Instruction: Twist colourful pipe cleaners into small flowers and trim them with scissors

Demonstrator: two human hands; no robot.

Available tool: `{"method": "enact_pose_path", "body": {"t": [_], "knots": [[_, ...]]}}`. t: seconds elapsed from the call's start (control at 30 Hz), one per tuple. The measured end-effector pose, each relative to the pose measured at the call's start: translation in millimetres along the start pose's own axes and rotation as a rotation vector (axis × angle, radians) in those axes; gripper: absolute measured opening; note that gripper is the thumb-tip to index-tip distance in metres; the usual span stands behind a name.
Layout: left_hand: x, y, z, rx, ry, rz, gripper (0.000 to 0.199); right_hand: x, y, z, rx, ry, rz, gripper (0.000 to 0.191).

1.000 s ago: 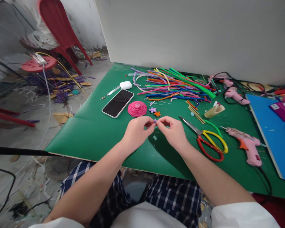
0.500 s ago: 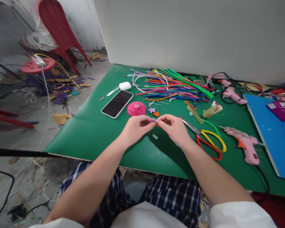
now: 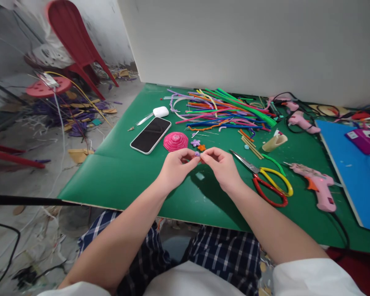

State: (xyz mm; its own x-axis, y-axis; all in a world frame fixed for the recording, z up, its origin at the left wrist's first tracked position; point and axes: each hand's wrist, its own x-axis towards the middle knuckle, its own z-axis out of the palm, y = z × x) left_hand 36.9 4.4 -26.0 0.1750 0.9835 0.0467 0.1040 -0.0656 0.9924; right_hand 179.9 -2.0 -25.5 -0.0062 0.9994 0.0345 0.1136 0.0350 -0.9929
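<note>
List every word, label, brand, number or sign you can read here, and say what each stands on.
No text can be read.
Purple case: a white label with faint marks, too small and blurred to read.
Near glue gun: a switch on the handle; any marking on it is too small to read.
Phone: the screen is dark and shows no text.

Glossy phone screen (image 3: 151, 135), shiny metal scissor blades (image 3: 246, 162), fuzzy pipe cleaners (image 3: 223, 110), smooth plastic glue gun (image 3: 322, 181)
</note>
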Motion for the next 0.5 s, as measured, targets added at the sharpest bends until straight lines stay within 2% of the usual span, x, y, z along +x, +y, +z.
{"method": "enact_pose_path", "body": {"t": [0.2, 0.33, 0.5], "knots": [[2.7, 2.3, -2.5, -0.212, 0.057, -0.119, 0.025, 0.8, 0.5, -1.6, 0.045, -0.015, -0.02, 0.019], [2.7, 2.9, -6.0, -0.168, 0.005, -0.155, 0.03, 0.9, 0.1, -2.5, -0.002, 0.036, -0.045, 0.02], [3.8, 3.6, -10.2, -0.106, -0.064, -0.171, 0.032, 1.9, 1.7, -4.2, -0.03, -0.035, -0.033, 0.02]]}}
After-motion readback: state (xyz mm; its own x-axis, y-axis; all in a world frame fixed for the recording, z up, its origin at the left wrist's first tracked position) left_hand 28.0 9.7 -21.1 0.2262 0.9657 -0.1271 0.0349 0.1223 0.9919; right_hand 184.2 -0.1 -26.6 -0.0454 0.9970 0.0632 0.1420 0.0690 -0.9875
